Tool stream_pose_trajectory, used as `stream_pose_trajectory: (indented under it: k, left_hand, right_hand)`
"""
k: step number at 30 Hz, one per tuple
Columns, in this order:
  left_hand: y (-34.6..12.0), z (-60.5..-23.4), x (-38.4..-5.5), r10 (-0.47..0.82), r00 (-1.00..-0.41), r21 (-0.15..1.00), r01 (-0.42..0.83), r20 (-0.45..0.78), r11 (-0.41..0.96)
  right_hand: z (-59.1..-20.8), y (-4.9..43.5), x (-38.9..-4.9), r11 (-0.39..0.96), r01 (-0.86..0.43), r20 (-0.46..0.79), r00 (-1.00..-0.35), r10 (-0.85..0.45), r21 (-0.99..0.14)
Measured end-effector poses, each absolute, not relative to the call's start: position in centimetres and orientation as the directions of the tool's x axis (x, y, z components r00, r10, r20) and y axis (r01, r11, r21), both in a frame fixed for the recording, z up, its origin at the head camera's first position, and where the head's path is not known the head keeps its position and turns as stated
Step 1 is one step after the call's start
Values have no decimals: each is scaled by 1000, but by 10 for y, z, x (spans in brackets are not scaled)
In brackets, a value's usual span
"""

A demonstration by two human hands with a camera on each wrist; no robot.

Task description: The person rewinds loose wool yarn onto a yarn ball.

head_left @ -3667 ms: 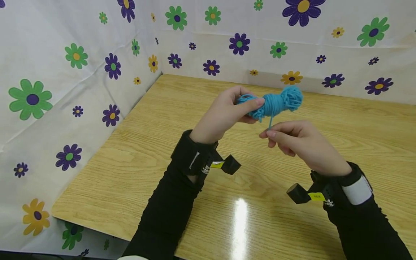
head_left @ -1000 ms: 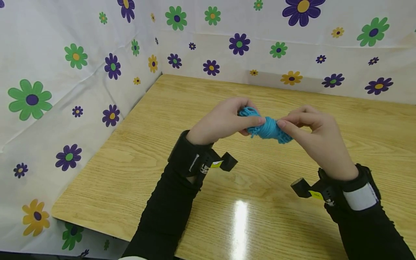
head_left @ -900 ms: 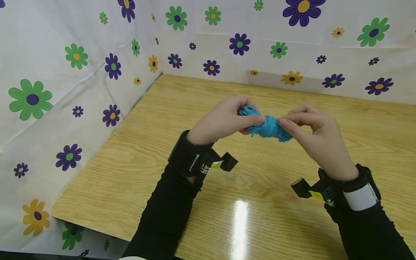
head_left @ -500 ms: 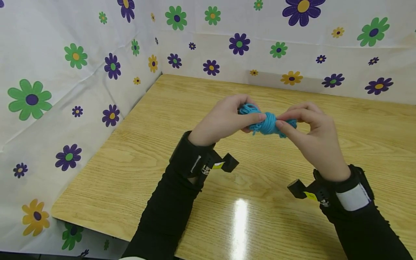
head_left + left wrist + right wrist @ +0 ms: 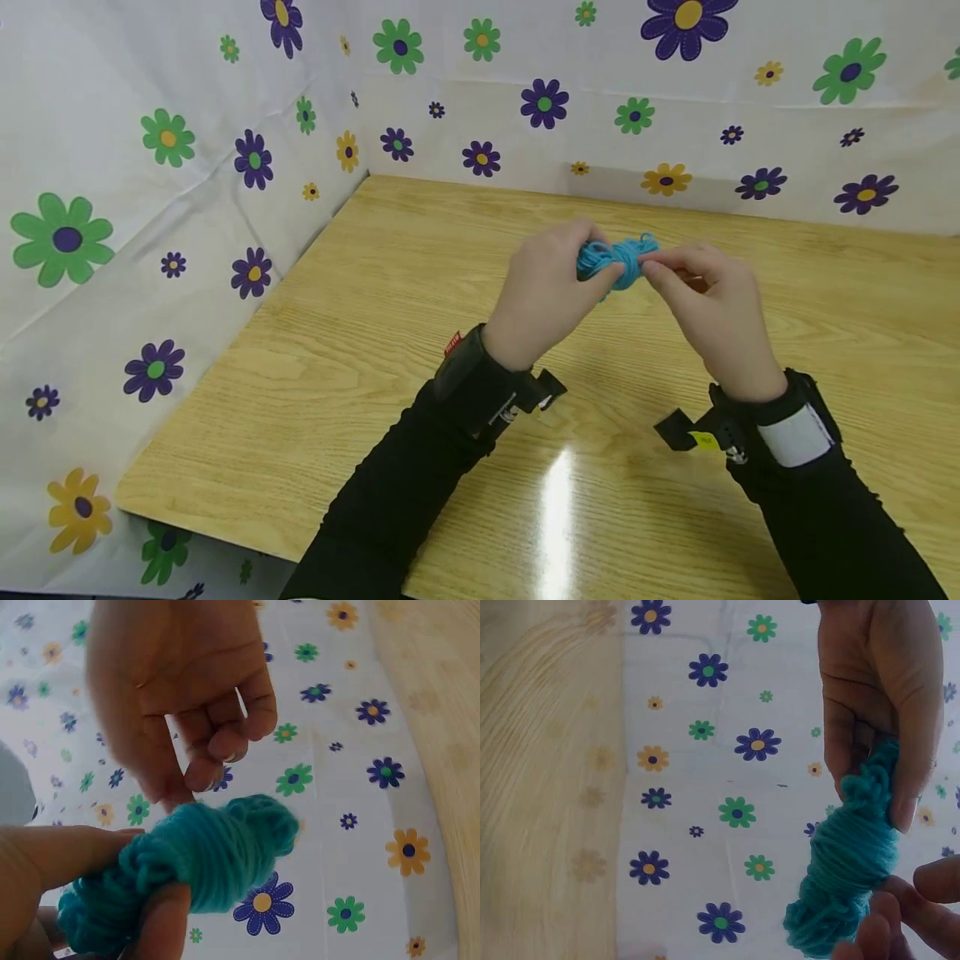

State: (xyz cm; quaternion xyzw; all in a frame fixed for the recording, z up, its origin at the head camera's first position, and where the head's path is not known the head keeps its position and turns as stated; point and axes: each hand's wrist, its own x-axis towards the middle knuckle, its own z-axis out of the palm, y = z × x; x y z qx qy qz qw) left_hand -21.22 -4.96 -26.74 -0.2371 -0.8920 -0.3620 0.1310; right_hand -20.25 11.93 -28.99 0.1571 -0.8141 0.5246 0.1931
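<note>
A bundle of blue yarn (image 5: 627, 254), bound round its middle with several turns, is held above the table. My left hand (image 5: 551, 287) grips its left end between thumb and fingers. Thumb and forefinger of my right hand (image 5: 716, 312) pinch at the bound part's right side. In the left wrist view, loops stick out at both ends of the yarn (image 5: 221, 855), and a right fingertip meets its upper side. The right wrist view shows the yarn (image 5: 851, 862) with the right forefinger against the turns; any strand between those fingertips is hidden.
A light wood table (image 5: 360, 333) lies under both hands. White cloth with printed flowers (image 5: 465, 92) hangs along the back and left edges. Each wrist carries a black strap with a small camera block.
The right hand pinched a hanging strand earlier, then came up to the bundle's right end; now it is at the bound part. The left hand has turned and shifted slightly right with the yarn.
</note>
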Motion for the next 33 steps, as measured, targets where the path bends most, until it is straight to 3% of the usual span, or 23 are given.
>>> stream_pose_trajectory:
  k: [3,6,9,14,17,20,23,26,29,33]
  left_hand:
    - [-39,-276,-211,355,-780,380,580,516,720]
    - [-30,-286,-209,413,-693,186,615,591,767]
    - [-22,-295,-208,472,-630,47,628,617,777]
    - [-11,-307,-208,539,-608,-71,623,583,779]
    - [-9,-312,-211,554,-636,12,663,538,748]
    - [-12,-313,-221,542,-713,277,685,445,674]
    - [-18,-316,-234,438,-838,560,544,326,625]
    - [-25,-322,-248,305,-936,734,333,179,592]
    - [-29,-333,-260,280,-960,825,177,24,537]
    - [-28,-347,-269,334,-939,885,88,-80,458]
  right_hand:
    - [-292,126,-209,129,-362,346,-929,-130,-923]
    - [-294,131,-217,-133,-190,215,-954,-210,-973]
    - [-298,135,-225,-216,-63,114,-966,-233,-974]
    - [-306,141,-235,-239,92,-27,-965,-262,-967]
    - [-312,146,-240,-221,162,-93,-951,-295,-962]
    - [-316,150,-245,-184,207,-144,-941,-306,-961]
    - [-320,154,-251,-152,247,-191,-931,-310,-957]
    - [-327,157,-257,-135,288,-234,-919,-319,-948]
    - [-335,160,-262,-133,335,-278,-903,-327,-933]
    - [-347,161,-267,-84,368,-325,-890,-320,-926]
